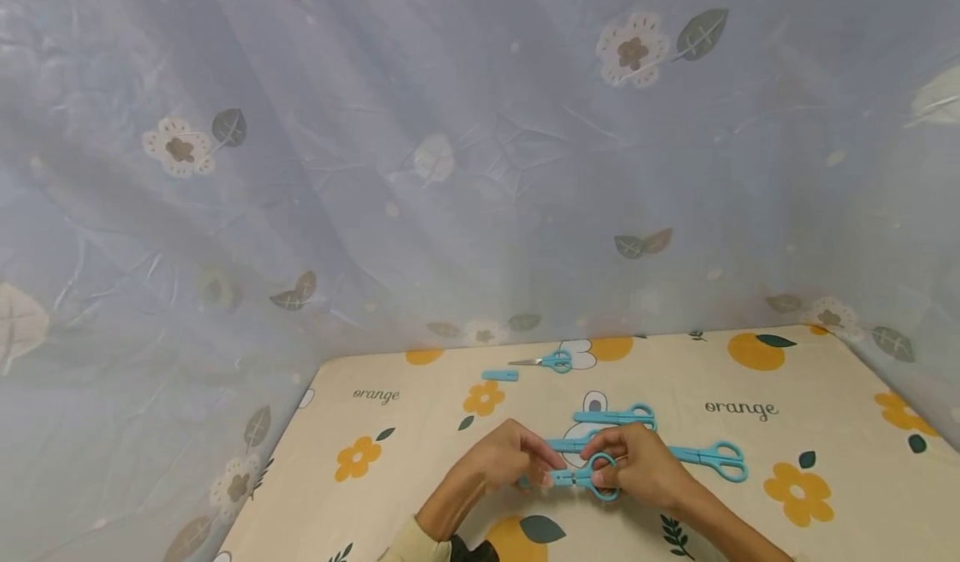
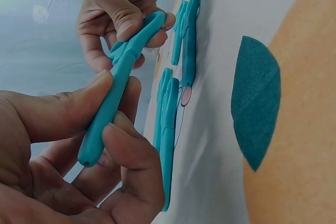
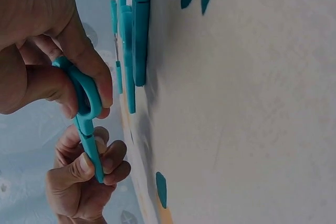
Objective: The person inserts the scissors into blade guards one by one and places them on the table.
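A pair of turquoise scissors [image 1: 583,478] is held between both hands just above the tablecloth. The left hand [image 1: 510,458] pinches the turquoise blade cover [image 2: 107,111] between thumb and fingers. By the handle loops, the right hand [image 1: 641,462] grips the same scissors, its thumb and fingers on the rings. The cover hides the blades and meets the handle part closely; whether a small gap lies between them I cannot tell. Just beyond the hands lie more covered scissors [image 1: 611,418], partly behind the fingers. Another covered pair [image 1: 708,457] lies right of the right hand.
Uncovered scissors [image 1: 557,361] with bare metal blades lie at the back of the table, beside a loose turquoise cover [image 1: 499,375]. The patterned tablecloth [image 1: 420,495] spreads under everything. A pale blue floral curtain [image 1: 480,212] hangs behind and at the sides.
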Demonstrator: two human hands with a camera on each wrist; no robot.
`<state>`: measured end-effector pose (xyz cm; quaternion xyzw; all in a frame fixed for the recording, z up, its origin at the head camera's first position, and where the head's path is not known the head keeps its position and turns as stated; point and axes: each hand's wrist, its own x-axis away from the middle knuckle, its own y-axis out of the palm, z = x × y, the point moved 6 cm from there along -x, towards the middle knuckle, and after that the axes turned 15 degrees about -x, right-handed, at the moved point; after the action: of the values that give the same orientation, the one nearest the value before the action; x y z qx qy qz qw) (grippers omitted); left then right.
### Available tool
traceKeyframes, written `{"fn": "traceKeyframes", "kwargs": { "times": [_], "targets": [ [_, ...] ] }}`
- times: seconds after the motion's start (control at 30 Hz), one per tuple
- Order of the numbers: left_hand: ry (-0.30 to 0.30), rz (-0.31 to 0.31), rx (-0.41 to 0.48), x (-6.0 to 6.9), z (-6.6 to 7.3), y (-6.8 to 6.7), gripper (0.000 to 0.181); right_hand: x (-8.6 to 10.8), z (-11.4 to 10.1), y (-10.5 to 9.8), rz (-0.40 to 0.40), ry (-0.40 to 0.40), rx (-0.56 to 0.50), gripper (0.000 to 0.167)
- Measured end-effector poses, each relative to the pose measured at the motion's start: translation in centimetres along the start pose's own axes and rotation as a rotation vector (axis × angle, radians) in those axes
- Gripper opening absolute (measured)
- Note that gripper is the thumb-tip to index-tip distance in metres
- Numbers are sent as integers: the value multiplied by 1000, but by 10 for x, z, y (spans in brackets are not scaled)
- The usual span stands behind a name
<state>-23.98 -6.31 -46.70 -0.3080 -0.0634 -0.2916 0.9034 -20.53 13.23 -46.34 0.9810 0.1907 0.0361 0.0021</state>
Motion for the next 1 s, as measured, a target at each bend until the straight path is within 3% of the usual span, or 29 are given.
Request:
{"fn": "traceKeyframes", "kwargs": {
  "times": [0.17, 0.43, 0.57, 0.7, 0.9, 1.0],
  "targets": [
    [10, 12, -1, 0, 3, -3, 22, -1, -6, 0, 8, -6, 41, 24],
    [56, 26, -30, 0, 17, -10, 22, -5, -7, -2, -34, 102, -107, 30],
    [46, 34, -36, 2, 16, -9, 23, -5, -5, 0, -28, 103, -123, 30],
    [8, 60, -38, 3, 10, -8, 23, -5, -4, 4, 14, 47, -65, 28],
    [-15, 77, -33, 4, 4, -5, 20, -3, -8, 6, 92, -38, 107, 22],
    [-12, 82, -20, 5, 3, -3, 18, -2, -7, 8, 78, -23, 89, 23]
  ]
}}
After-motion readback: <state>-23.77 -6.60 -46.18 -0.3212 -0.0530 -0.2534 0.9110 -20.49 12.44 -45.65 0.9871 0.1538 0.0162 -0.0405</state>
